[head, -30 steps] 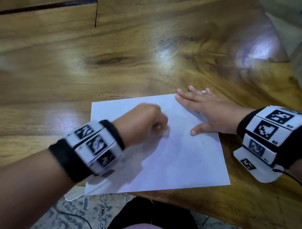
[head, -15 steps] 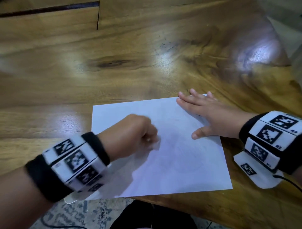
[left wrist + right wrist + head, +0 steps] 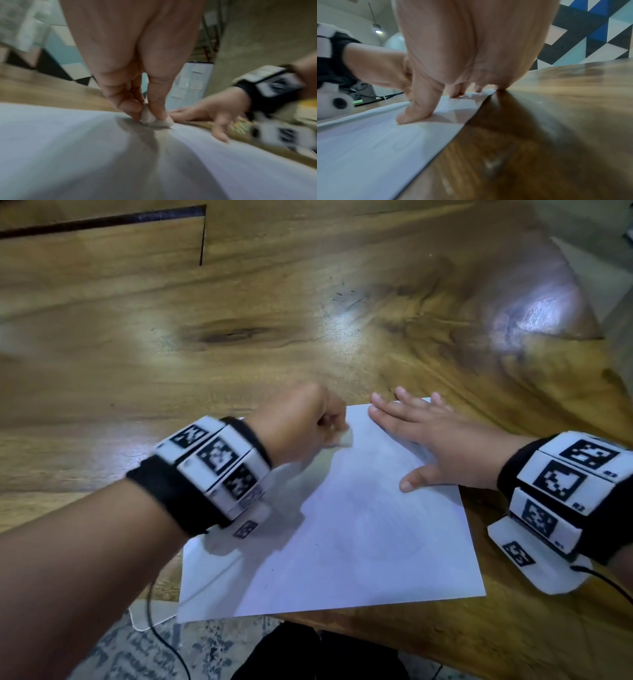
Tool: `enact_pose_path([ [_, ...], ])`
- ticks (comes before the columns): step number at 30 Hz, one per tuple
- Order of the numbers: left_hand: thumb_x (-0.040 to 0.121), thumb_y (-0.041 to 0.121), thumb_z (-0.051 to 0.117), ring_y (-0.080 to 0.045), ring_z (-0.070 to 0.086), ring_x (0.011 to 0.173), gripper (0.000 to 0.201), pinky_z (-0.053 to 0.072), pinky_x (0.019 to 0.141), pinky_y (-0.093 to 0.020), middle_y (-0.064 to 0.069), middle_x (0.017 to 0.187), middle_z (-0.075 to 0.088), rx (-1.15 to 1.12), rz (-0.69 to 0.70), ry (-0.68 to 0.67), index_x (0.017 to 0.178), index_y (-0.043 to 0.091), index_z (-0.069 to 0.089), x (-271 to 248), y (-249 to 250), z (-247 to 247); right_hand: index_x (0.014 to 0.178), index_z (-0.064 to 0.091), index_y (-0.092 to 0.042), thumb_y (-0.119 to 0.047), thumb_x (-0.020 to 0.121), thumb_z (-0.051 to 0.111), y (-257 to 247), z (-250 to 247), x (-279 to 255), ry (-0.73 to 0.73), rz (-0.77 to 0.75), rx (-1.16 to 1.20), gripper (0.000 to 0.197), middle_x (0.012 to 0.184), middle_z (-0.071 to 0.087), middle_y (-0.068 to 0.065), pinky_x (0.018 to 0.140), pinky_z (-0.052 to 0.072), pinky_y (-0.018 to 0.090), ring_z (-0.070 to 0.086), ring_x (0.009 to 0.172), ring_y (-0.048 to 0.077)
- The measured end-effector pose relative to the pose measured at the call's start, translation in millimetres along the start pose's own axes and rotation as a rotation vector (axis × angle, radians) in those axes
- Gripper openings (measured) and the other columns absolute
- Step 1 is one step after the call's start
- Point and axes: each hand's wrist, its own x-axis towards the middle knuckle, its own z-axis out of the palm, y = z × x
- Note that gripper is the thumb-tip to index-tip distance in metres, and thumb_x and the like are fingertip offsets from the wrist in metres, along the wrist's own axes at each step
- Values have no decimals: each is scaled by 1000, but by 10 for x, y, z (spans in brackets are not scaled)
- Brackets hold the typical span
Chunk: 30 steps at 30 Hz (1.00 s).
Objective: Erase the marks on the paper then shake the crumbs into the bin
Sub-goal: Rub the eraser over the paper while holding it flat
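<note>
A white sheet of paper lies at the near edge of the wooden table, with faint pencil marks in its middle. My left hand pinches a small white eraser between thumb and fingers and presses it on the paper near its far edge. The eraser shows blurred at the fingertips in the head view. My right hand lies flat with straight fingers on the paper's far right corner, thumb spread, holding the paper down. No bin is in view.
The paper's near left corner overhangs the table edge above a patterned rug. A thin cable hangs from the left wrist. The table's right corner ends near a pale floor.
My left hand with the eraser slid back toward me, then forward to the paper's far edge, close to the right fingertips. The right hand stays flat on the same corner.
</note>
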Motion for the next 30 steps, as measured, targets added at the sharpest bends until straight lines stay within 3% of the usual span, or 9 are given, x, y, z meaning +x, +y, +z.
enact_pose_path([
  [4, 70, 7, 71, 2, 49, 55, 4, 32, 52, -4, 15, 60, 57, 56, 24, -139, 72, 10, 69, -233, -116, -46, 144, -13, -31, -44, 79, 64, 10, 2, -4, 4, -7, 7, 101, 137, -28, -27, 110, -18, 31, -29, 128, -3],
  [9, 74, 13, 70, -9, 46, 59, 12, 30, 52, -7, 4, 65, 55, 30, -27, 73, 86, 16, 68, 140, 13, -136, 144, -13, -31, -45, 79, 64, 6, 1, -2, 11, -9, 2, 102, 138, -28, -26, 109, -17, 30, -29, 128, -2],
  [14, 74, 11, 69, -24, 58, 71, 28, 43, 61, -22, -5, 78, 67, 42, -45, -180, 58, 27, 54, -15, -88, -157, 144, -15, -30, -45, 79, 64, 13, 6, 0, 5, -3, -12, 103, 136, -30, -26, 110, -17, 31, -30, 127, -3],
  [16, 73, 9, 70, -13, 60, 66, 29, 46, 63, -25, -2, 74, 68, -3, -65, -164, 59, 30, 55, 11, -93, -191, 144, -14, -31, -45, 79, 64, 15, 7, 3, 5, -1, -8, 103, 136, -31, -26, 109, -17, 30, -30, 127, -3],
  [18, 74, 11, 70, -2, 52, 56, 12, 38, 54, -8, 3, 65, 61, -22, -55, -46, 71, 21, 65, 123, -73, -174, 144, -14, -31, -45, 79, 64, 10, 6, 3, 5, -2, -4, 103, 136, -30, -26, 109, -18, 29, -30, 128, -3],
  [20, 75, 11, 69, -10, 51, 62, 9, 33, 53, -3, -1, 70, 61, 15, -26, 26, 83, 14, 68, 193, -35, -138, 144, -14, -31, -45, 79, 64, 7, 7, 2, 8, -4, -2, 103, 136, -29, -27, 108, -18, 29, -29, 128, -3],
  [24, 73, 15, 71, -19, 50, 67, 9, 35, 57, -20, -1, 71, 58, 66, 37, -67, 76, 8, 67, -2, -118, -117, 144, -13, -32, -43, 79, 64, 3, -4, -2, 5, 0, 12, 102, 137, -28, -27, 107, -19, 28, -29, 128, -3],
  [27, 70, 14, 73, -3, 51, 59, 7, 39, 58, -20, 15, 63, 56, 98, 21, -245, 70, 16, 67, -159, -230, -152, 145, -12, -30, -43, 79, 64, 2, -3, -7, 2, -1, 13, 102, 137, -28, -26, 110, -18, 30, -29, 128, -3],
  [30, 70, 12, 73, -3, 52, 58, 7, 39, 58, -21, 6, 68, 63, 40, 13, -171, 73, 16, 67, -39, -188, -175, 145, -12, -31, -42, 79, 65, -8, -12, -10, 0, -1, 18, 101, 137, -28, -26, 110, -18, 30, -29, 127, -3],
])
